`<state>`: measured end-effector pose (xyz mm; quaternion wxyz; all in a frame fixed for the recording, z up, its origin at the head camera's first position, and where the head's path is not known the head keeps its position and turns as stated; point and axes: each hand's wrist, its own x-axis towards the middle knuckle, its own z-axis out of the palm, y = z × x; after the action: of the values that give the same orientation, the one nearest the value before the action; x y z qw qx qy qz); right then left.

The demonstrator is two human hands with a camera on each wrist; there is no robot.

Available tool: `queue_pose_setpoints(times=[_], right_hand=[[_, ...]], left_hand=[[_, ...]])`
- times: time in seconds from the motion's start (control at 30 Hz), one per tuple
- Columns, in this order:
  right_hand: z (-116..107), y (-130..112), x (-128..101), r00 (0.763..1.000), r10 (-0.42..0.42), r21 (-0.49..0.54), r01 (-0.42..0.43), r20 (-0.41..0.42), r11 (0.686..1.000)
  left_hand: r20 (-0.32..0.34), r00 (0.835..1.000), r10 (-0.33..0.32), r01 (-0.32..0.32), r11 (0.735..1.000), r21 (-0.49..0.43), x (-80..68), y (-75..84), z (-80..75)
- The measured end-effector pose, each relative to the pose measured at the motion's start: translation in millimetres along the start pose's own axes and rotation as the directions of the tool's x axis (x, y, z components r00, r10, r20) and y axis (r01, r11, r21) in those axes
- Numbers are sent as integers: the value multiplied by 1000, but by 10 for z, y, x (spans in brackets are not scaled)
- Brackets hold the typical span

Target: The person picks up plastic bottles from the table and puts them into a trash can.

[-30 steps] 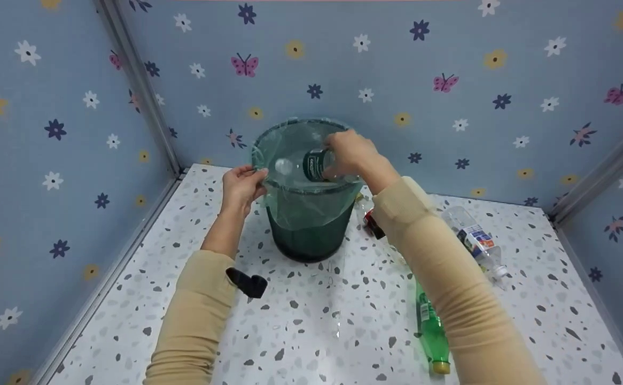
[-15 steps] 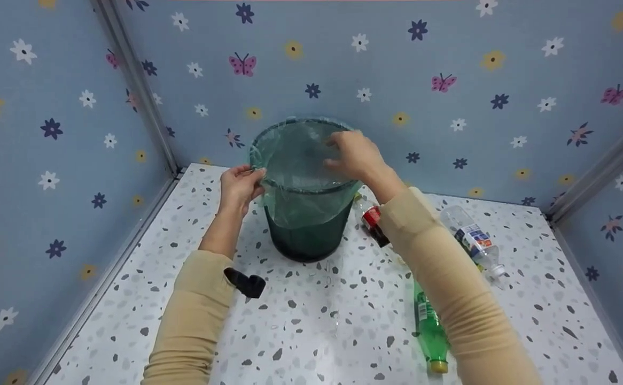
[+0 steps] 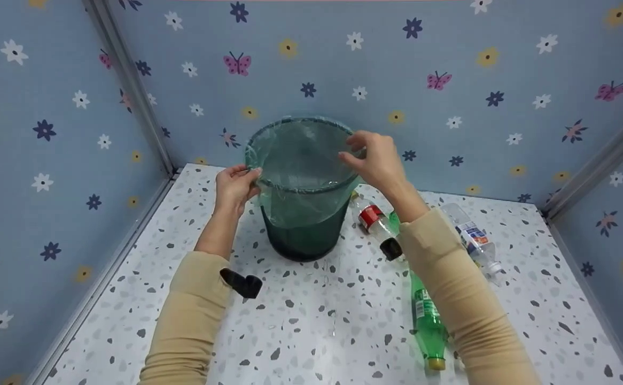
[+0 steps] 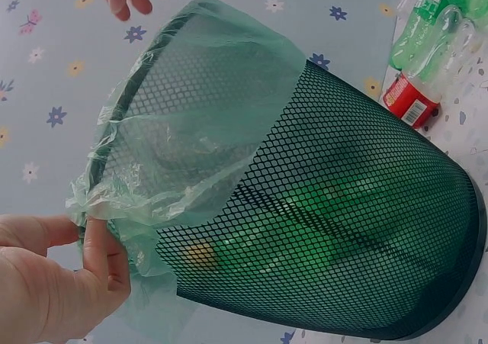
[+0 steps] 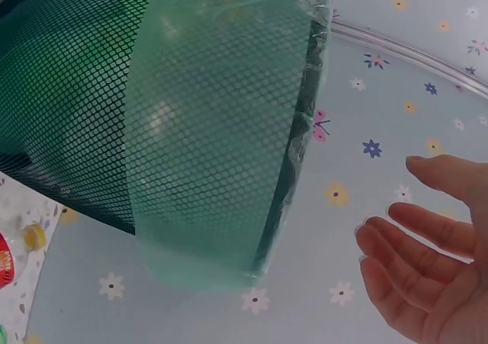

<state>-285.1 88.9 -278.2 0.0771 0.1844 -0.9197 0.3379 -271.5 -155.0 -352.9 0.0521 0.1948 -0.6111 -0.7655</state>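
Observation:
A dark mesh wastebasket [image 3: 303,240] stands upright, lined with a thin green bag [image 3: 301,208] folded over its rim. My left hand [image 3: 234,187] pinches the bag and rim at the left side, thumb and fingers on either side of it. At the right side of the rim, my right hand [image 3: 380,160] hovers with relaxed fingers and holds nothing; the right wrist view shows this hand [image 5: 427,260] apart from the bag. Through the mesh in the left wrist view, a green bottle [image 4: 267,237] with a yellowish cap shows inside. Other contents are blurred.
Right of the basket lie a red-labelled bottle [image 3: 371,216], a green bottle [image 3: 430,326] with a yellow cap and a clear bottle [image 3: 472,235]. My right forearm partly covers more green plastic. Patterned wall panels [image 3: 311,59] enclose the speckled surface [image 3: 290,331].
One second ago my right hand held a dark-labelled clear bottle inside the basket's mouth. It has let go, and the hand has moved right, toward the rim. My left hand keeps its hold.

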Motion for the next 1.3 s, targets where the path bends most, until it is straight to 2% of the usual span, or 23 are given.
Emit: queue_pose_setpoints(times=[0.3, 0.67, 0.8, 1.17, 1.3], right_hand=[[-11, 212, -236, 995, -1, 66, 8, -100, 998], [-15, 501, -518, 992, 98, 70, -92, -79, 993], [-20, 610, -637, 990, 128, 38, -126, -58, 991], [49, 893, -1014, 994, 101, -98, -103, -31, 990], [95, 1000, -1178, 991, 135, -125, -133, 9, 983]], left_hand=[[-13, 1000, -4, 4, 1000, 0, 10, 1, -17], [-15, 1000, -15, 15, 1000, -6, 23, -15, -42], [-5, 1000, -17, 17, 1000, -19, 10, -8, -39], [15, 1000, 11, -10, 1000, -26, 1, -2, -21], [18, 1000, 9, -8, 1000, -18, 0, -3, -12]])
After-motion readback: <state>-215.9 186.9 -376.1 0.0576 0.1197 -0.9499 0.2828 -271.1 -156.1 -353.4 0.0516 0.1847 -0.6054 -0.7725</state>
